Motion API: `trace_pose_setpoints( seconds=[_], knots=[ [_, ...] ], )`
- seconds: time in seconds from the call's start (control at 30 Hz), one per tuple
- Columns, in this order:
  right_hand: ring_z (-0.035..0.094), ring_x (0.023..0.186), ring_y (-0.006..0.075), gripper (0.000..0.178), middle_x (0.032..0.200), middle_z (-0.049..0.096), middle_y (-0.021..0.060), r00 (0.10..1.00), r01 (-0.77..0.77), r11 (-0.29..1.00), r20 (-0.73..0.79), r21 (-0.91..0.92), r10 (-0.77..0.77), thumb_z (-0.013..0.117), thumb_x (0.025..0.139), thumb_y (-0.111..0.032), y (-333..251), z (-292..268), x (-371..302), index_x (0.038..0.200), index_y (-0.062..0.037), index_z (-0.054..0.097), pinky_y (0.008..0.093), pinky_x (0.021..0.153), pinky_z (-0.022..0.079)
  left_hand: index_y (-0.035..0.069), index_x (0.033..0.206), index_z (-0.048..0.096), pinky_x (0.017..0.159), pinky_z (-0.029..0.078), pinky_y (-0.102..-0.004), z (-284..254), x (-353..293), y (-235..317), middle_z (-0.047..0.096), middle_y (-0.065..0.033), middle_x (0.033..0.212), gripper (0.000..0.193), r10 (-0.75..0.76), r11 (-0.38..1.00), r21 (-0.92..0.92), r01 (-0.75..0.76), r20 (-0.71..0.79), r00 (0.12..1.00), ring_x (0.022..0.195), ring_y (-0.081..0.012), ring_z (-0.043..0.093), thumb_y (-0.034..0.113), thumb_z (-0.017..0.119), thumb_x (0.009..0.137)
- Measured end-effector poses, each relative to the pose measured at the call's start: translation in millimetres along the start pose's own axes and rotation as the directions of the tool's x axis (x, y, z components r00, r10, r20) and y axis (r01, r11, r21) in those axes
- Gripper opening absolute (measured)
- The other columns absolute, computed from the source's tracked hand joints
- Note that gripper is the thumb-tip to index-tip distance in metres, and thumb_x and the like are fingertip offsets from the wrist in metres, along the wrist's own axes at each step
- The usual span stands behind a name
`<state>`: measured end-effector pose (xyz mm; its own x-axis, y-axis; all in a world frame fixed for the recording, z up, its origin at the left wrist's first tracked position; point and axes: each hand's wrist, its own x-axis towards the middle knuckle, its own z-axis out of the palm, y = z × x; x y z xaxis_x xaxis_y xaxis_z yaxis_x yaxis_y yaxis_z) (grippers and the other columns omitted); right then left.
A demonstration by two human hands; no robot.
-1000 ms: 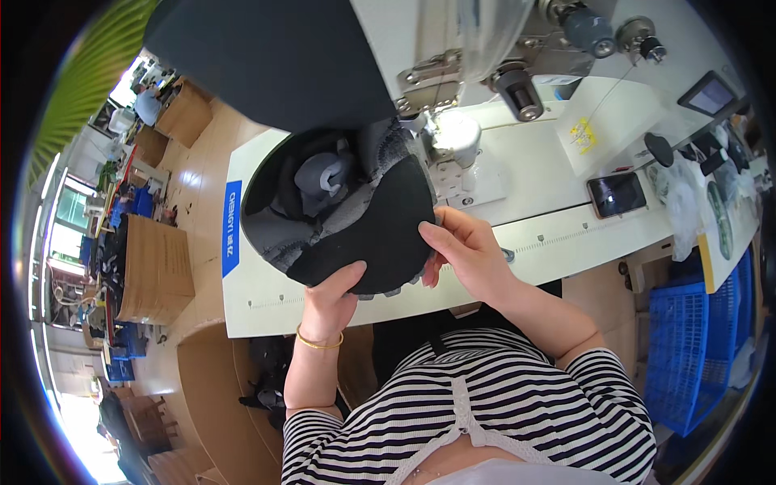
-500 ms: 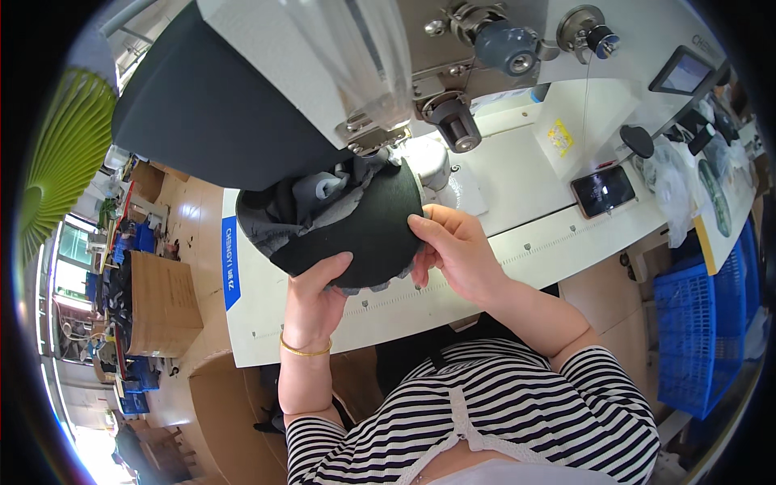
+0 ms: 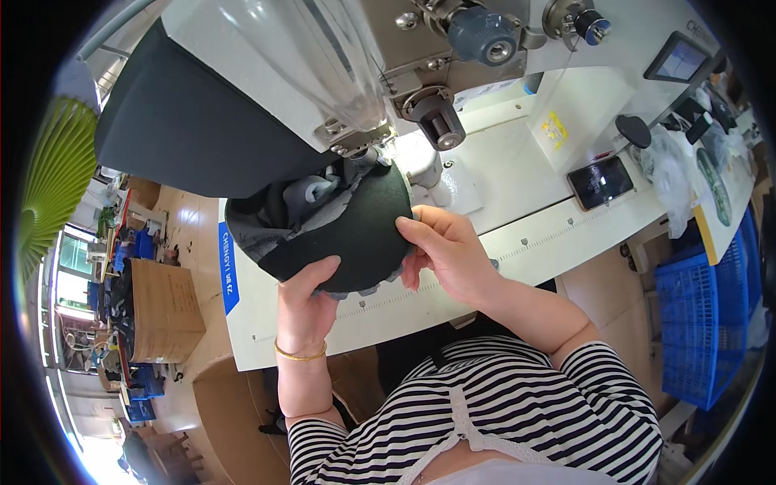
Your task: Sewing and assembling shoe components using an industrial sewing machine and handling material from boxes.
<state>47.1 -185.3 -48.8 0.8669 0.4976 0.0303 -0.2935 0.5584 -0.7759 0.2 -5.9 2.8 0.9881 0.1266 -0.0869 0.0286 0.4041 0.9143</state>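
Observation:
A black, cap-shaped cloth piece (image 3: 347,241) with a grey inner layer and ragged grey lower edge sits under the head of a sewing machine (image 3: 279,69). Its upper right rim meets the machine's stitching point, where the needle itself is hidden. My left hand (image 3: 307,297) grips the lower left edge, thumb on top and fingers underneath. On the right edge, my right hand (image 3: 447,249) pinches the cloth between thumb and curled fingers. Folded dark grey cloth (image 3: 311,192) bunches inside the piece.
A phone (image 3: 600,183) lies on the white machine table (image 3: 517,242), right of the cloth. Further right are a clear plastic bag (image 3: 671,174) and a blue crate (image 3: 702,323). To the left stand a green fan (image 3: 55,178) and a cardboard box (image 3: 166,309).
The view has shifted slightly, so the machine, cloth and hands appear a little further left. Both hands keep their hold on the cloth, with little visible movement against the machine.

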Motion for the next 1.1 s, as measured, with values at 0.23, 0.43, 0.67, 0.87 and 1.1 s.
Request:
trace_pose_setpoints(
  seconds=[0.23,0.43,0.67,0.87,1.1],
  knots=[
    [0.059,0.051,0.0148,0.024,0.072,0.062,0.0085,1.000,0.010,1.000,-0.004,0.003,-0.010,0.048,0.098,-0.021,-2,0,-2,0.088,0.0008,0.055,0.0257,0.045,0.048,-0.007,0.110,0.057,0.073,0.053,-0.0337,-5,-2,0,0.064,-0.0162,0.103,0.031,-0.041,0.998,-0.047,0.041,0.015,0.999,0.087,-0.0256,0.065,-0.002,0.050,0.080],
    [0.059,0.052,0.0145,0.024,0.072,0.062,0.0084,1.000,0.006,1.000,-0.001,-0.010,-0.006,0.048,0.098,-0.021,-5,-2,-2,0.089,0.0010,0.055,0.0253,0.046,0.048,-0.009,0.117,0.054,0.089,0.051,-0.0362,1,-2,0,0.061,-0.0182,0.114,0.037,-0.037,0.996,-0.073,0.042,0.076,0.996,0.103,-0.0275,0.062,-0.005,0.048,0.081],
    [0.059,0.053,0.0146,0.026,0.073,0.061,0.0091,1.000,-0.022,0.997,-0.013,-0.077,0.021,0.048,0.098,-0.022,-8,-1,2,0.088,0.0012,0.055,0.0254,0.048,0.048,-0.009,0.119,0.053,0.089,0.050,-0.0357,-12,4,-6,0.061,-0.0168,0.114,0.039,-0.037,0.997,-0.057,0.042,0.085,0.996,0.102,-0.0267,0.062,-0.004,0.049,0.081],
    [0.062,0.058,0.0174,0.026,0.074,0.062,0.0105,1.000,0.015,0.998,0.011,-0.057,-0.014,0.047,0.099,-0.022,1,4,-11,0.087,0.0009,0.053,0.0281,0.052,0.051,-0.008,0.123,0.050,0.092,0.048,-0.0370,-16,9,-8,0.059,-0.0163,0.119,0.041,0.013,0.997,-0.082,0.000,0.157,0.987,0.107,-0.0260,0.059,0.000,0.052,0.082],
    [0.062,0.059,0.0178,0.027,0.076,0.062,0.0115,0.999,0.052,0.998,0.002,-0.043,-0.052,0.048,0.098,-0.023,-1,3,3,0.087,0.0010,0.053,0.0281,0.054,0.051,-0.003,0.128,0.046,0.098,0.042,-0.0396,-18,19,-8,0.055,-0.0136,0.124,0.046,0.044,0.999,-0.024,-0.039,0.272,0.961,0.116,-0.0266,0.053,0.000,0.055,0.083]
  ],
)
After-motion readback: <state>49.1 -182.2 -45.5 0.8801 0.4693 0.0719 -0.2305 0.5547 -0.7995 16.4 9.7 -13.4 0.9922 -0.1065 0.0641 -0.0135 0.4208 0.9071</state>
